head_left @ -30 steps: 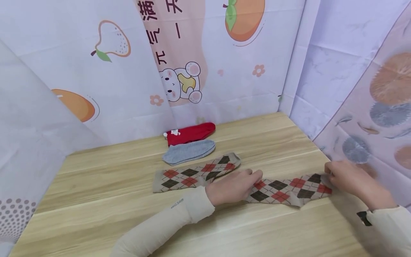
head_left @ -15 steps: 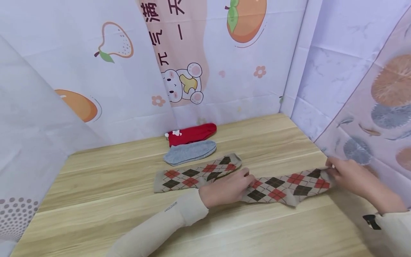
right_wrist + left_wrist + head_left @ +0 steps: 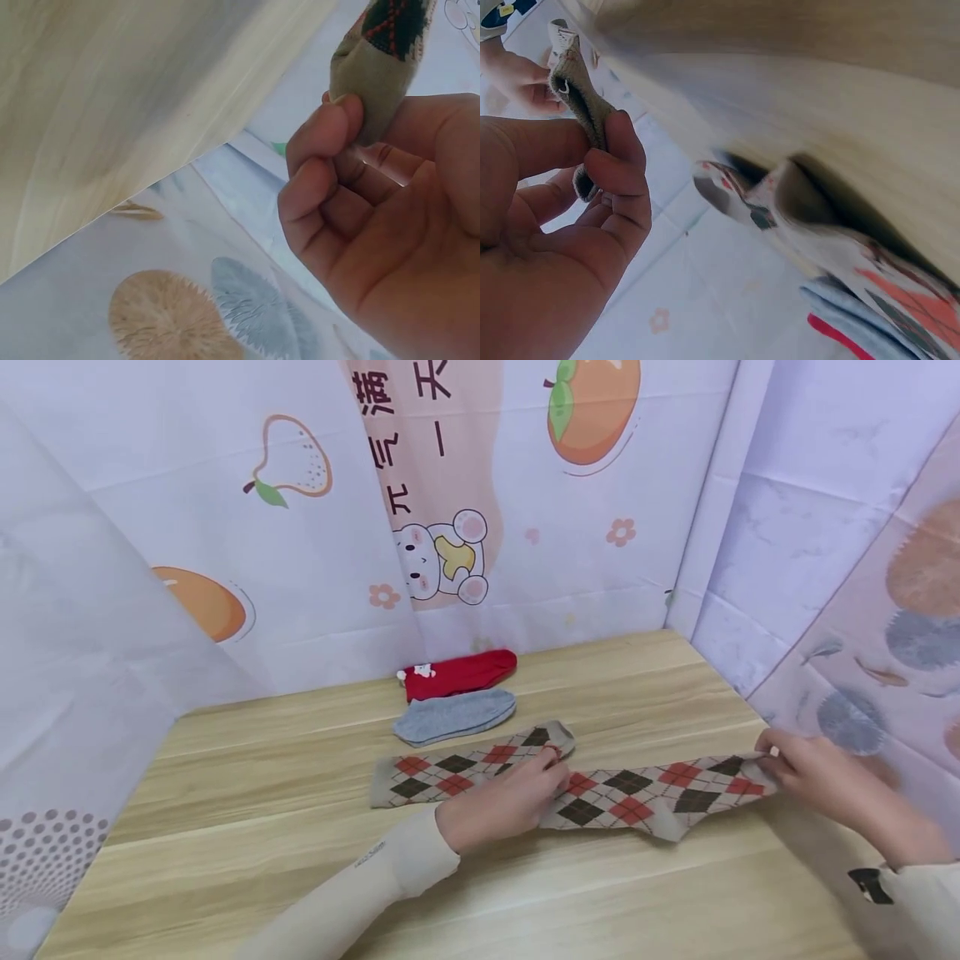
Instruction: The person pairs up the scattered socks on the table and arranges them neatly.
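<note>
Stretched between both hands is an argyle sock in beige, red and dark green. My left hand pinches its cuff end; in the left wrist view the cuff opening shows between thumb and fingers. At the other end, my right hand pinches the beige toe. A matching argyle sock lies flat on the table behind the left hand, which partly covers it in the head view. Whether the held sock touches the table along its length I cannot tell.
Behind the second argyle sock lie grey-blue socks and, farther back, red socks with a white figure. The wooden table meets a printed curtain at the back and another curtain at the right.
My left hand has moved left with the cuff end, drawing the argyle sock straighter. The right hand keeps its pinch on the toe. The head view has shifted slightly.
</note>
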A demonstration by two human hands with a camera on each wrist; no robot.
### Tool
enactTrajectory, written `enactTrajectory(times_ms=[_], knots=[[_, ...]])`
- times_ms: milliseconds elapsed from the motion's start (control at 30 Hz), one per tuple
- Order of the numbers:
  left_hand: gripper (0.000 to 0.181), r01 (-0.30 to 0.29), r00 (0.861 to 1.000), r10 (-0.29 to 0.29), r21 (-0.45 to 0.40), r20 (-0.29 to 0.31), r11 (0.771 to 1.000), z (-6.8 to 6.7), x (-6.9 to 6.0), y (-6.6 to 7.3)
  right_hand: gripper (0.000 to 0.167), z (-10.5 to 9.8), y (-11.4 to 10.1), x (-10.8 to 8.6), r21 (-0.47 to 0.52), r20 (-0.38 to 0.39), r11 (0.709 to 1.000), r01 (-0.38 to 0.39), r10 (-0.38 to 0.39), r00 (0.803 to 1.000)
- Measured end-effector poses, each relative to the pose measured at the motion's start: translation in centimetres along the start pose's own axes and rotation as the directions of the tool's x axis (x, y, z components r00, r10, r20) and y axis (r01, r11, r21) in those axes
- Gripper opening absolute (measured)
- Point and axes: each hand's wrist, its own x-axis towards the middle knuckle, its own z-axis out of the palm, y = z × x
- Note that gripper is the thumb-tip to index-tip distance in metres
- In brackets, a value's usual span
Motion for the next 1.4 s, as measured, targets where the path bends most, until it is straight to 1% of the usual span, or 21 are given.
enactTrajectory(times_ms=[100, 167, 300, 467, 600, 733, 833, 933, 1033, 1167, 1233, 1400], knots=[[0.013, 0.02, 1.0, -0.02, 0.019, -0.011, 1.0, -0.2, -0.9, -0.1, 0.022, 0.1, -0.3, 0.3, 0.0, -0.02, 1.0, 0.028, -0.028, 0.999], [0.013, 0.033, 0.999, -0.032, 0.015, -0.018, 0.999, -0.4, -1.4, -0.2, 0.022, 0.1, -0.6, 0.5, 0.0, -0.025, 0.999, 0.041, -0.041, 0.999], [0.01, 0.04, 0.999, -0.04, 0.005, -0.025, 0.999, -0.7, -2.2, -0.4, 0.025, 0.3, -1.2, 0.9, -0.002, -0.043, 0.997, 0.081, -0.081, 0.996], [0.013, 0.057, 0.998, -0.057, 0.0, -0.023, 0.998, -0.9, -3.4, -0.7, 0.024, 0.6, -2.1, 1.5, 0.015, -0.032, 0.994, 0.105, -0.105, 0.994], [0.014, 0.076, 0.997, -0.076, 0.018, -0.035, 0.997, -1.4, -4.3, -0.9, 0.024, 0.7, -2.7, 2.1, 0.037, -0.019, 0.993, 0.114, -0.113, 0.993], [0.013, 0.103, 0.993, -0.101, 0.027, -0.055, 0.994, -1.9, -5.3, -1.1, 0.026, 1.0, -3.5, 2.8, 0.053, -0.042, 0.988, 0.145, -0.143, 0.989], [0.013, 0.126, 0.991, -0.125, 0.015, -0.056, 0.992, -2.2, -6.2, -1.3, 0.025, 1.2, -4.1, 3.5, 0.064, -0.039, 0.985, 0.162, -0.16, 0.986], [0.014, 0.144, 0.988, -0.143, 0.008, -0.057, 0.99, -2.4, -6.9, -1.6, 0.022, 1.4, -4.7, 4.1, 0.078, -0.011, 0.984, 0.163, -0.162, 0.987], [0.014, 0.155, 0.986, -0.155, -0.003, -0.06, 0.988, -2.7, -7.8, -1.7, 0.019, 1.5, -5.5, 4.5, 0.1, 0.039, 0.985, 0.138, -0.143, 0.989], [0.014, 0.169, 0.983, -0.167, 0.01, -0.071, 0.986, -2.9, -9.0, -1.9, 0.016, 1.6, -6.5, 5.1, 0.128, 0.08, 0.984, 0.126, -0.137, 0.987], [0.016, 0.187, 0.98, -0.186, 0.007, -0.078, 0.982, -3.0, -9.8, -2.0, 0.015, 1.7, -7.1, 5.5, 0.147, 0.084, 0.979, 0.138, -0.151, 0.985], [0.018, 0.229, 0.968, -0.233, -0.053, -0.094, 0.972, -3.6, -11.7, -2.7, 0.012, 2.0, -8.7, 6.7, 0.176, 0.097, 0.972, 0.158, -0.177, 0.979]])
